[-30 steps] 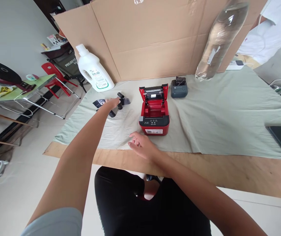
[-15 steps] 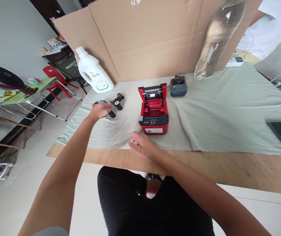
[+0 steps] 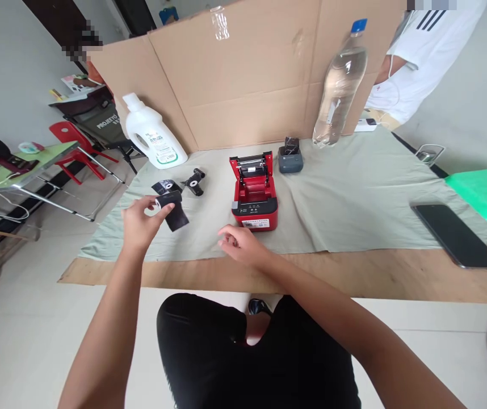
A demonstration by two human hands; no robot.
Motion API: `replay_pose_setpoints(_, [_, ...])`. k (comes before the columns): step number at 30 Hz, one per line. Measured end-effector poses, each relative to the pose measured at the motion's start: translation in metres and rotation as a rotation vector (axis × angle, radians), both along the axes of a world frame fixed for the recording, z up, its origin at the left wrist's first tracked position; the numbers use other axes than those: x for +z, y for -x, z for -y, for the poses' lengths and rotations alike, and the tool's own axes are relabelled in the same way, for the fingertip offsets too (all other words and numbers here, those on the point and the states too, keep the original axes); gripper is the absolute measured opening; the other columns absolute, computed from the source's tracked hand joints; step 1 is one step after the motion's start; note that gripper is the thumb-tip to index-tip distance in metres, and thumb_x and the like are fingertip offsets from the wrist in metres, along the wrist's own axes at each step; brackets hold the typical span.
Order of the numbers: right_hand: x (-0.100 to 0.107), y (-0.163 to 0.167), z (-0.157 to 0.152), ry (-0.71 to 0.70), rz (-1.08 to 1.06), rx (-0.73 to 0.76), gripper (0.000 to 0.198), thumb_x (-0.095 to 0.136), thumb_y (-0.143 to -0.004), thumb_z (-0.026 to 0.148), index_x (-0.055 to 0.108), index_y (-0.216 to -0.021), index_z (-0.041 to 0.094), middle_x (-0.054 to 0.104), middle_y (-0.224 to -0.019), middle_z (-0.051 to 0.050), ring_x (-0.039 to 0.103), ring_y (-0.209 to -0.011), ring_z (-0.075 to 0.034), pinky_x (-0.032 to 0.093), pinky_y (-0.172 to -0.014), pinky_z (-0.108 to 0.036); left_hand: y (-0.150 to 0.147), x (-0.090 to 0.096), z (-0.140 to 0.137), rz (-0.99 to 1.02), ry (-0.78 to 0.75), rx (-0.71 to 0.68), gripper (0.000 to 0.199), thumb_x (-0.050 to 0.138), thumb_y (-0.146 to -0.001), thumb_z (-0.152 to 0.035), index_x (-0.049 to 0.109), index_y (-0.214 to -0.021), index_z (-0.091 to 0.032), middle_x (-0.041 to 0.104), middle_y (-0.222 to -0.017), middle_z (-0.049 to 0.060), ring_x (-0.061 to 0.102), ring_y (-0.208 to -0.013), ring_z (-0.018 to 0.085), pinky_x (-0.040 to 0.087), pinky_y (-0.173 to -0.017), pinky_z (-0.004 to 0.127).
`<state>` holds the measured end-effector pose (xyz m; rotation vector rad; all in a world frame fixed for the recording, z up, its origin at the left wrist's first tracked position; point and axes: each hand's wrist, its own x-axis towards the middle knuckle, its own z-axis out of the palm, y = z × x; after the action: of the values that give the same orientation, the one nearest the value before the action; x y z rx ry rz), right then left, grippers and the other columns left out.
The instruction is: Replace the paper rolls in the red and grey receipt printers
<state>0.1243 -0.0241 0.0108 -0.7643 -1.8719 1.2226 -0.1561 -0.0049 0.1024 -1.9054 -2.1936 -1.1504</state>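
Between thumb and fingers, my left hand (image 3: 143, 221) holds a small black label roll (image 3: 169, 200), its loose strip (image 3: 177, 218) hanging down to the right. Behind it on the cloth lie another dark roll (image 3: 167, 186) and a further black roll with a white core (image 3: 193, 182). A red label printer (image 3: 255, 218) stands in the middle with its lid (image 3: 252, 166) raised; the bay inside shows no roll. Just in front of the printer, my right hand (image 3: 241, 244) hovers with fingers loosely curled, and nothing shows in it.
A small dark grey printer (image 3: 290, 162) with a black roll on top stands behind the red one. A white detergent bottle (image 3: 154, 136) and a water bottle (image 3: 340, 85) lean on the cardboard (image 3: 252, 74). At right lie a phone (image 3: 458, 236) and something green (image 3: 484, 196). A person (image 3: 426, 57) is behind.
My left hand has lifted a black label roll off the cloth and brought it nearer to me. My right hand has barely moved. The view has shifted, showing more on the right.
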Motion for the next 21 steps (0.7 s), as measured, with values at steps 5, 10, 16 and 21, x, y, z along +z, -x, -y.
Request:
replay_pose_setpoints(5, [0.01, -0.008, 0.003, -0.121, -0.099, -0.107, 0.016, 0.057, -0.095, 0.034, 0.062, -0.102, 0.021, 0.053, -0.075, 0.004, 0.048, -0.063, -0.011, 0.042, -0.064, -0.027, -0.053, -0.007, 0.044, 0.729, -0.047, -0.249, 0.044, 0.082, -0.07, -0.058, 0.07, -0.085, -0.018, 0.07, -0.083, 0.004, 0.062, -0.084, 0.021, 0.049, -0.079, 0.032])
replay_pose_setpoints(10, [0.026, -0.02, 0.005, -0.049, -0.201, -0.176, 0.03, 0.043, -0.102, 0.042, 0.06, -0.115, 0.023, 0.059, -0.085, 0.0, 0.05, -0.063, -0.012, 0.045, -0.064, -0.029, -0.1, -0.016, 0.061, 0.855, 0.166, -0.404, 0.046, 0.087, -0.068, -0.058, 0.068, -0.074, -0.017, 0.065, -0.074, 0.002, 0.058, -0.075, 0.017, 0.046, -0.073, 0.028])
replay_pose_setpoints(16, [0.034, -0.032, -0.001, -0.231, -0.147, -0.154, 0.03, 0.058, -0.095, 0.044, 0.065, -0.117, 0.024, 0.06, -0.106, -0.006, 0.055, -0.07, -0.014, 0.049, -0.063, -0.03, -0.114, -0.025, 0.057, 0.847, 0.273, -0.512, 0.046, 0.085, -0.073, -0.057, 0.063, -0.071, -0.016, 0.06, -0.071, 0.0, 0.053, -0.07, 0.013, 0.041, -0.07, 0.027])
replay_pose_setpoints(21, [0.03, -0.031, -0.002, -0.344, 0.019, -0.164, 0.035, 0.061, -0.095, 0.036, 0.065, -0.129, 0.026, 0.059, -0.134, -0.011, 0.055, -0.07, -0.013, 0.053, -0.068, -0.032, -0.118, -0.029, 0.053, 0.848, 0.249, -0.499, 0.049, 0.085, -0.071, -0.059, 0.061, -0.069, -0.016, 0.054, -0.067, -0.002, 0.047, -0.067, 0.012, 0.038, -0.067, 0.026])
